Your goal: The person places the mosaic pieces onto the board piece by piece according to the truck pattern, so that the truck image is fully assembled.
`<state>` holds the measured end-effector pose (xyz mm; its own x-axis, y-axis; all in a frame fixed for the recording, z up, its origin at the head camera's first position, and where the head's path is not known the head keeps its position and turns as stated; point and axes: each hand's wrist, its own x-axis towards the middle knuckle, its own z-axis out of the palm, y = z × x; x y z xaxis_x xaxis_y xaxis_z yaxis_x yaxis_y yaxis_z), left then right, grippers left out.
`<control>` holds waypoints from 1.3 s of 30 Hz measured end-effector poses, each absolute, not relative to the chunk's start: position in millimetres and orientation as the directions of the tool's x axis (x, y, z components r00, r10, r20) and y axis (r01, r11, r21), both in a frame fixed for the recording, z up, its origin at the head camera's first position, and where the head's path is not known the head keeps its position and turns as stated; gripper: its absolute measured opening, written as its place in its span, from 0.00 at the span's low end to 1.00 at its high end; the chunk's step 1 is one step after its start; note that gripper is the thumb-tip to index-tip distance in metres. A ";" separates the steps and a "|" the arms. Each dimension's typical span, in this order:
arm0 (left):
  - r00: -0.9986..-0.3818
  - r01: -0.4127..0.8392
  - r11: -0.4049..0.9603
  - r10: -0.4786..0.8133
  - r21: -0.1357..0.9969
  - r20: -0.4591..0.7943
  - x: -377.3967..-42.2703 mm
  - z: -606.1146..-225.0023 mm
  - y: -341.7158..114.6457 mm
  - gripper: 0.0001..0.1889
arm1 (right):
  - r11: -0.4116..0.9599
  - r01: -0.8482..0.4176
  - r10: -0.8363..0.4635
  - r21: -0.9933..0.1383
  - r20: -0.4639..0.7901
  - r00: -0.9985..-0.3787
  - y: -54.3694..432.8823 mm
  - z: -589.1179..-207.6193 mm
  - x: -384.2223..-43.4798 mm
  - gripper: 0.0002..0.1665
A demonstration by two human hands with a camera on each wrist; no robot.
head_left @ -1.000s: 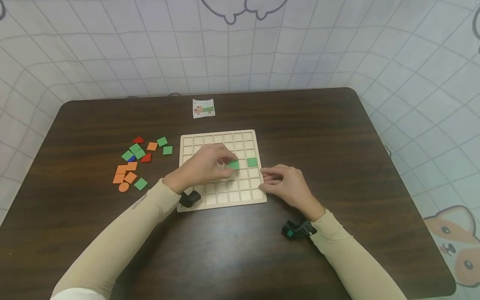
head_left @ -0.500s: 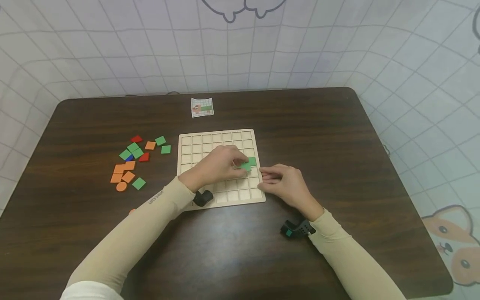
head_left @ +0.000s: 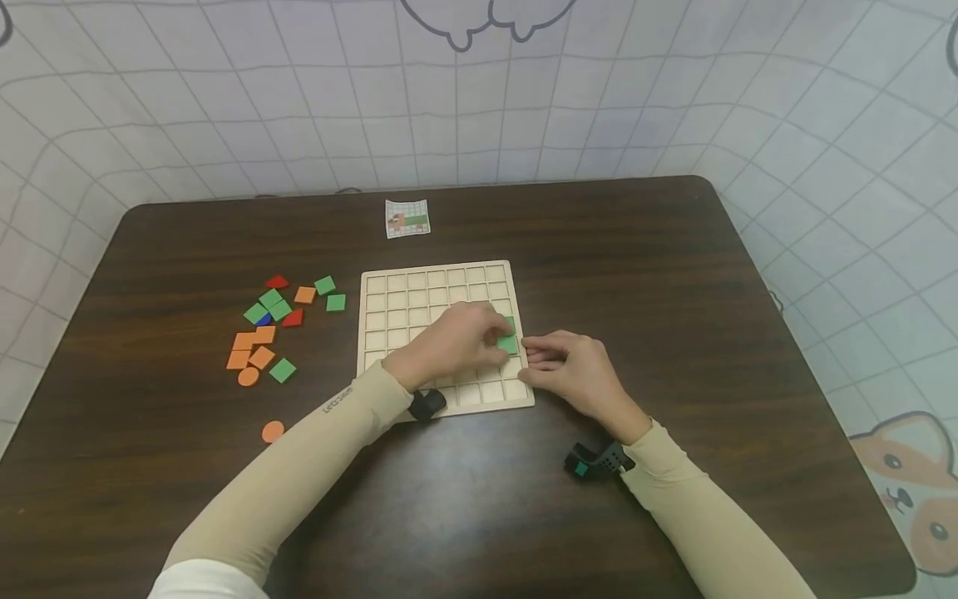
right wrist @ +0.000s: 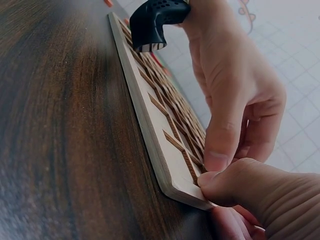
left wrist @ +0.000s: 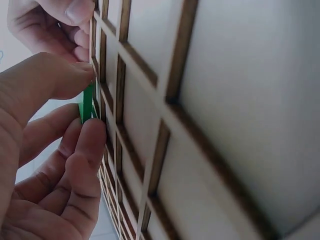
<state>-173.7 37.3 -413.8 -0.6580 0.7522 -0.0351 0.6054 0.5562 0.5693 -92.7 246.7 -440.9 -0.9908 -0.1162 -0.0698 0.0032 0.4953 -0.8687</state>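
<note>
My left hand (head_left: 464, 341) pinches a green square tile (head_left: 507, 344) between thumb and fingers at the right-hand column of the wooden grid board (head_left: 397, 299). The left wrist view shows that green tile (left wrist: 87, 105) edge-on, close to the grid. Directly behind it, another green tile (head_left: 511, 323) sits in the same column, partly covered by my fingers. My right hand (head_left: 576, 370) grips the board's right edge. In the right wrist view, its thumb (right wrist: 220, 187) lies on the rim near a corner, with fingers lower down at the edge.
Left of the board lie loose orange tiles (head_left: 243, 341), green tiles (head_left: 283, 370), red pieces (head_left: 293, 318), a partly covered blue piece (head_left: 264, 319) and an orange round (head_left: 273, 431). A small printed pattern card (head_left: 407, 220) lies behind the board on the dark table (head_left: 636, 249).
My left hand has moved right across the board, carrying the green tile from a middle column to the right-hand column. My right hand has kept its place at the board's edge.
</note>
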 end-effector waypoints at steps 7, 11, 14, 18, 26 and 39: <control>-0.679 0.588 0.583 0.733 0.560 -0.050 -171.6 -414.3 35.4 0.17 | 0.501 -0.002 -0.123 -0.866 -0.069 -0.990 242.5 -439.9 -94.5 0.25; -0.689 0.582 0.592 0.723 0.558 -0.049 -171.1 -413.9 33.4 0.17 | 0.502 0.002 -0.127 -0.865 -0.076 -0.989 240.3 -440.1 -95.4 0.25; -0.695 0.578 0.593 0.718 0.560 -0.043 -170.7 -414.2 31.5 0.17 | 0.504 -0.003 -0.130 -0.864 -0.072 -0.989 238.9 -440.4 -95.6 0.25; -0.703 0.571 0.594 0.710 0.567 -0.035 -170.3 -415.5 28.8 0.16 | 0.503 -0.012 -0.134 -0.864 -0.064 -0.989 237.1 -440.8 -95.7 0.25; -0.702 0.563 0.575 0.712 0.593 -0.024 -171.2 -413.1 21.9 0.16 | 0.513 -0.014 -0.135 -0.859 -0.065 -0.989 236.2 -442.9 -95.9 0.25; -0.748 0.513 0.586 0.663 0.627 -0.008 -181.5 -394.3 -11.3 0.17 | 0.523 0.028 -0.106 -0.852 -0.098 -0.989 245.2 -447.3 -95.5 0.26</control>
<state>-181.5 -11.3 -394.3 -0.7484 0.6632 -0.0081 0.5129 0.5864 0.6269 -95.5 245.2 -447.3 -0.9895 -0.1065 -0.0978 0.0279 0.5233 -0.8517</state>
